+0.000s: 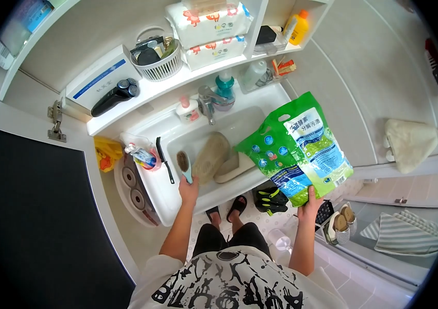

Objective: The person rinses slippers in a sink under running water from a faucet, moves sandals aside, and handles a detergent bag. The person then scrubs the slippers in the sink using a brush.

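My left hand (188, 190) is closed around the light blue handle of a scrub brush (183, 162), its brown bristles facing up over the near-left side of the sink. In my right hand (310, 205) is a large green and white detergent bag (293, 149), gripped by its lower edge and tilted over the sink's right side. Two beige shoes lie in the white sink (178, 206). One shoe (212, 153) shows its sole, while the other shoe (237, 168) is partly hidden behind the bag. What is inside the bag cannot be seen.
A faucet (207, 103) stands behind the basin between a pump bottle (187, 110) and a teal bottle (225, 91). A black-handled tool (165, 160) and a pink cup (152, 158) sit on the left rim. An open cabinet door (33, 206) is at the left.
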Tool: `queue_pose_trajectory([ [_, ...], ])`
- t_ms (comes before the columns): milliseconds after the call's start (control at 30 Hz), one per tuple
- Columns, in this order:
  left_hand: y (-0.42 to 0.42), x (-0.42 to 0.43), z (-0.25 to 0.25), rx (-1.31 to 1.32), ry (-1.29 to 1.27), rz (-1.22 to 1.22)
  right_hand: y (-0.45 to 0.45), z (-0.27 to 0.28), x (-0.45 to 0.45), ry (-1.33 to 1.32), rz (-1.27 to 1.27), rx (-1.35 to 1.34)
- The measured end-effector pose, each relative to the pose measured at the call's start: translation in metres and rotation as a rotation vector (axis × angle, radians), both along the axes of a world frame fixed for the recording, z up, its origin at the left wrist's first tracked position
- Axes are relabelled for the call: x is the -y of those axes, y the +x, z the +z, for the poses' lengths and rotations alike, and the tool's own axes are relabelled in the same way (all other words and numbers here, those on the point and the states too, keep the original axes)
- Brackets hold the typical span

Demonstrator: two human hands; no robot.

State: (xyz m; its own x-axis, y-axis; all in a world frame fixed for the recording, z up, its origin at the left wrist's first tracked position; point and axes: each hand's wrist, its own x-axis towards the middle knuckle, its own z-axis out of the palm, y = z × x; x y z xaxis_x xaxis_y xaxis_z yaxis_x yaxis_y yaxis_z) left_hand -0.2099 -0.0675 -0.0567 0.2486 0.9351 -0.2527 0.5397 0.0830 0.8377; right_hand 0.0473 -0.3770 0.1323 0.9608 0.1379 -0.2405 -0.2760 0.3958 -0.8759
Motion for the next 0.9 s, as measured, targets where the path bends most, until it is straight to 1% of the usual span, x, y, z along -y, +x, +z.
queue_pose_trajectory([
  [33, 0.001, 0.0, 0.002, 0.066, -0.147, -0.003, 0.0, 0.0, 0.002, 0.0, -0.004, 0.004],
  [67, 0.003, 0.002, 0.004, 0.14, -0.22, 0.045, 0.0, 0.001, 0.002, -0.012, -0.01, -0.003],
  [100, 0.009, 0.003, 0.02, 0.215, -0.292, 0.094, 0.0, 0.004, 0.002, -0.023, -0.015, -0.009],
  [133, 0.012, 0.005, 0.025, 0.29, -0.364, 0.144, -0.001, 0.005, 0.001, -0.034, -0.018, -0.016],
  [233, 0.012, 0.003, 0.03, 0.408, -0.438, 0.161, -0.003, 0.004, -0.004, -0.106, -0.008, 0.006],
  [333, 0.008, 0.004, 0.035, 0.465, -0.436, 0.111, -0.009, 0.002, -0.018, -0.256, 0.028, 0.152],
  [367, 0.007, 0.004, 0.038, 0.485, -0.451, 0.111, -0.011, 0.003, -0.021, -0.282, 0.026, 0.133],
  [467, 0.001, 0.007, 0.035, 0.544, -0.489, 0.118, -0.015, 0.019, -0.035, -0.412, 0.094, 0.259],
  [567, -0.001, 0.008, 0.045, 0.592, -0.515, 0.131, -0.018, 0.041, -0.049, -0.541, 0.221, 0.373],
  [667, -0.004, 0.008, 0.041, 0.606, -0.545, 0.14, -0.024, 0.041, -0.063, -0.562, 0.294, 0.492],
  [700, -0.005, 0.009, 0.038, 0.615, -0.554, 0.144, -0.028, 0.037, -0.068, -0.538, 0.294, 0.495],
  [800, -0.006, 0.012, 0.039, 0.638, -0.571, 0.163, -0.033, 0.018, -0.085, -0.66, 0.376, 0.585],
  [833, -0.007, 0.012, 0.039, 0.645, -0.575, 0.172, -0.041, 0.032, -0.098, -0.719, 0.378, 0.66],
  [900, -0.011, 0.01, 0.04, 0.637, -0.593, 0.178, -0.045, 0.025, -0.112, -0.705, 0.4, 0.638],
])
